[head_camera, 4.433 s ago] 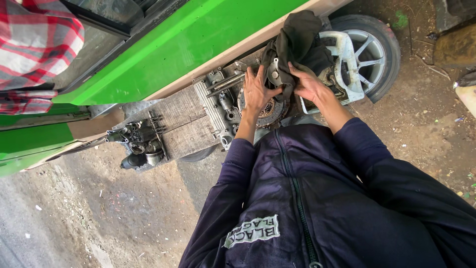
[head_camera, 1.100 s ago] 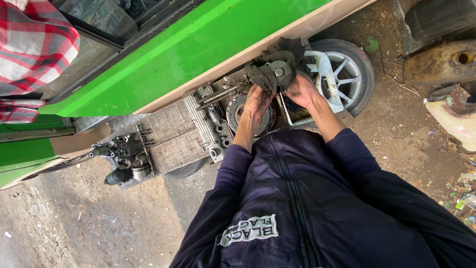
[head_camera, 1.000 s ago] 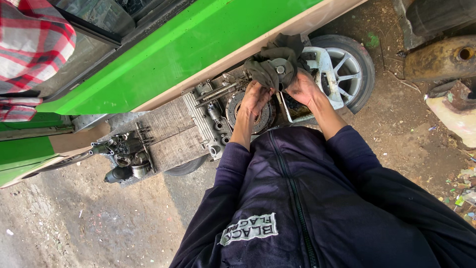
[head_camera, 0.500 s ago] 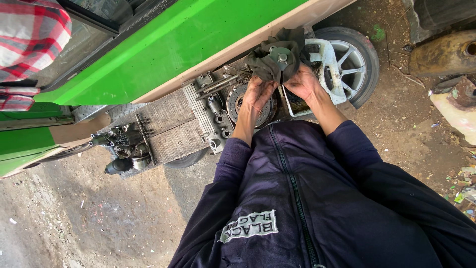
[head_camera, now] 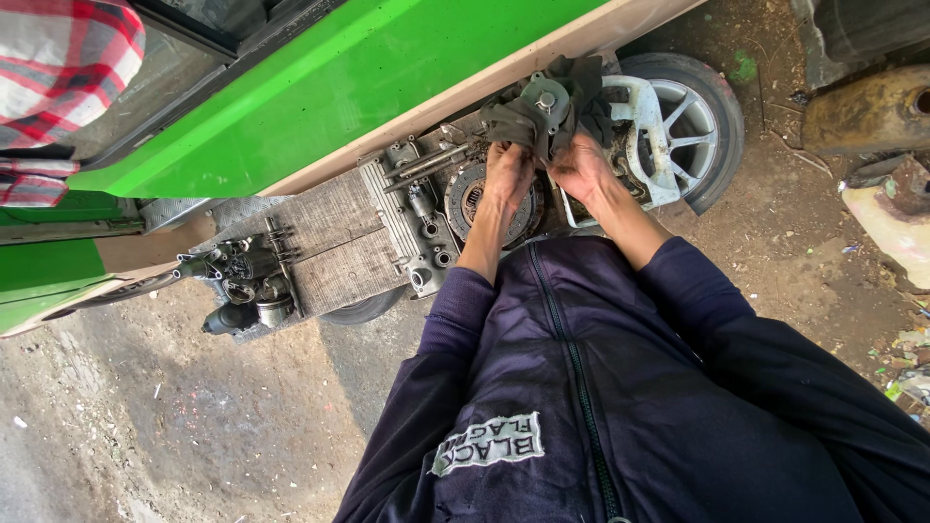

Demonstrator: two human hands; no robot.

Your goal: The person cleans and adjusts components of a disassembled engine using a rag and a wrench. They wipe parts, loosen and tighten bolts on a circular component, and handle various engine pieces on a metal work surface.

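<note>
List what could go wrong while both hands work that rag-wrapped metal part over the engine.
1. The metal part is gripped through a loose dark rag; it could slip and drop onto the clutch plate below.
2. The left hand and right hand are bare among sharp engine fittings; cuts seem possible.

Green vehicle body panel [head_camera: 320,92] overhead, alloy wheel [head_camera: 683,126] off to the side on dirt ground [head_camera: 145,426]. Finned engine block [head_camera: 334,242] with greasy carburetor parts [head_camera: 242,291] beside. Plaid sleeve [head_camera: 58,68] up in the corner.
</note>
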